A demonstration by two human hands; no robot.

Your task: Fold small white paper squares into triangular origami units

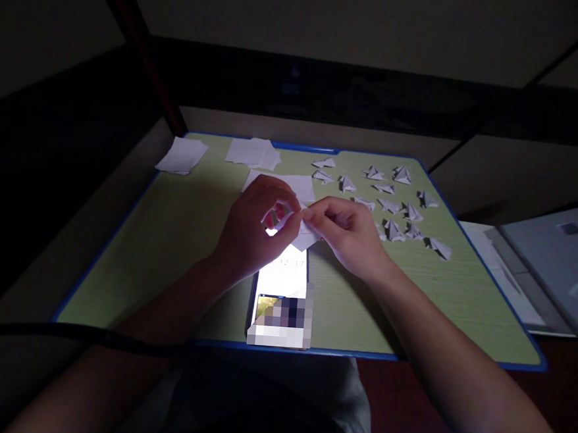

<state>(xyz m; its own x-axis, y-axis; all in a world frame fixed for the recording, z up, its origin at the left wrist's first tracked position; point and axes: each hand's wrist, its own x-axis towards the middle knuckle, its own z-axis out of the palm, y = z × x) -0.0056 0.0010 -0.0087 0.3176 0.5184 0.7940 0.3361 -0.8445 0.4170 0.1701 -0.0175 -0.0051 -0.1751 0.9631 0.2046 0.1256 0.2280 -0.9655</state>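
Phone [282, 280] frt, sheets [248, 152] behind, ppr pcs [394, 230] R

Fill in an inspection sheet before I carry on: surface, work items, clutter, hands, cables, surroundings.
Surface: green tabletop with a blue rim, dimly lit.
Work items: a paper piece between the hands; folded paper shapes scattered at the right; flat paper at the far left corner, far edge and behind the hands.
Clutter: phone, screen lit, near the front edge; part of the screen is pixelated.
Hands: left hand and right hand pinch the paper piece.
Cables: dark cord across the lower left of the view.
Surroundings: dark; pale panel right of the tabletop.
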